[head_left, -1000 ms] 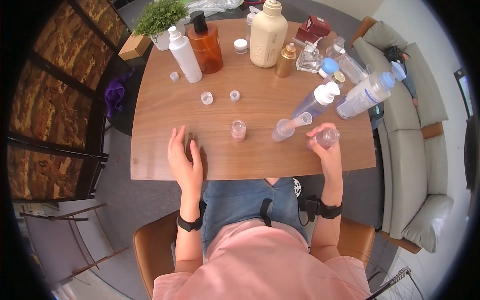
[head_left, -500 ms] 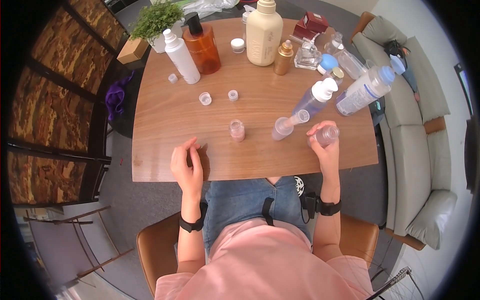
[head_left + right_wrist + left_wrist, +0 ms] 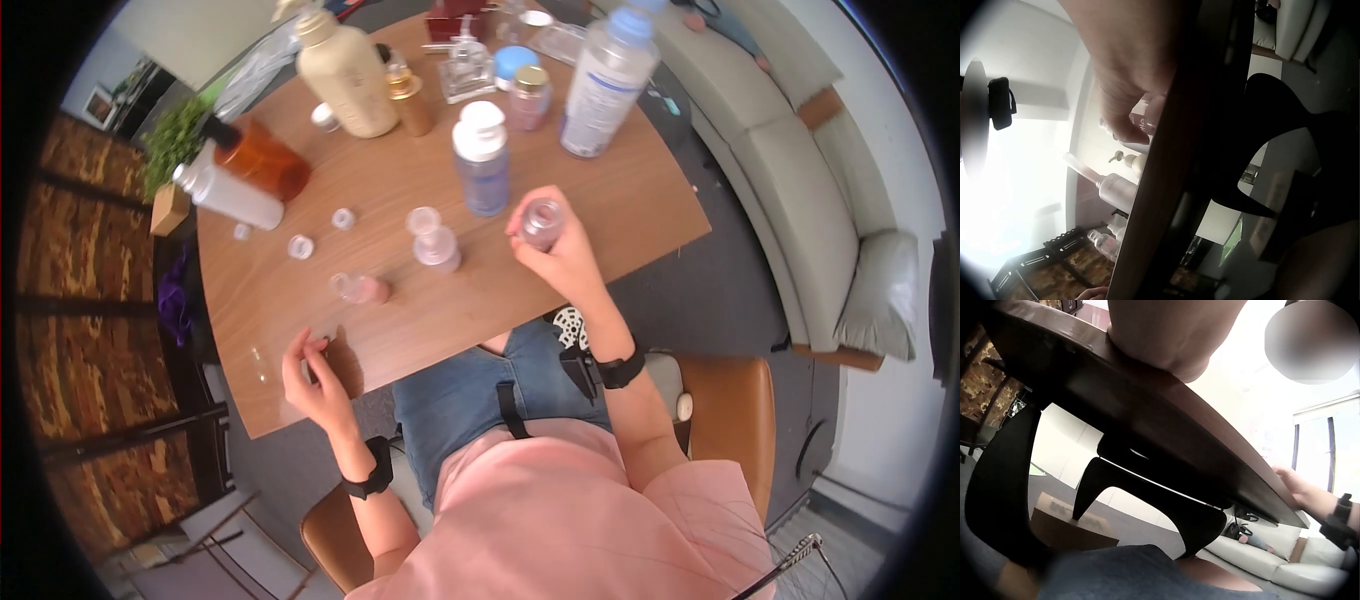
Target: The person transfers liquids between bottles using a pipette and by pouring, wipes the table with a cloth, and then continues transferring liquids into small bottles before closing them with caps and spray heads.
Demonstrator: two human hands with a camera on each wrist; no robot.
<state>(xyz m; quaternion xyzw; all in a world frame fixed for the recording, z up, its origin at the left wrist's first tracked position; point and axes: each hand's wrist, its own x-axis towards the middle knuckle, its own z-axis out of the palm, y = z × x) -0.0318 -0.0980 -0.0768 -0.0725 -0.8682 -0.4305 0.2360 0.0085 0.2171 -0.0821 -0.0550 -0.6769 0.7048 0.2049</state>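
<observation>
My right hand (image 3: 565,250) grips a small clear open-necked bottle (image 3: 541,222) above the right front part of the table. Its neck faces up toward the head camera. My left hand (image 3: 318,380) rests by the front left table edge, fingers loosely bent, holding nothing. Beyond it stands a small clear bottle with pink contents (image 3: 362,289), without a cap. Between the two hands is a translucent bottle (image 3: 437,250) with a small clear funnel-like piece (image 3: 424,221) at its top. In the right wrist view, fingers partly hide the gripped bottle (image 3: 1141,115).
Small clear caps (image 3: 301,246) lie at mid-table. A blue-tinted pump bottle (image 3: 482,165) and a large clear bottle with a blue top (image 3: 605,90) stand beyond the right hand. White (image 3: 235,198), amber (image 3: 262,163) and cream (image 3: 350,80) bottles line the far left side.
The head view has turned to the right, shifting the table within it. My left fingers went from spread to loosely bent. The right hand still holds the clear bottle.
</observation>
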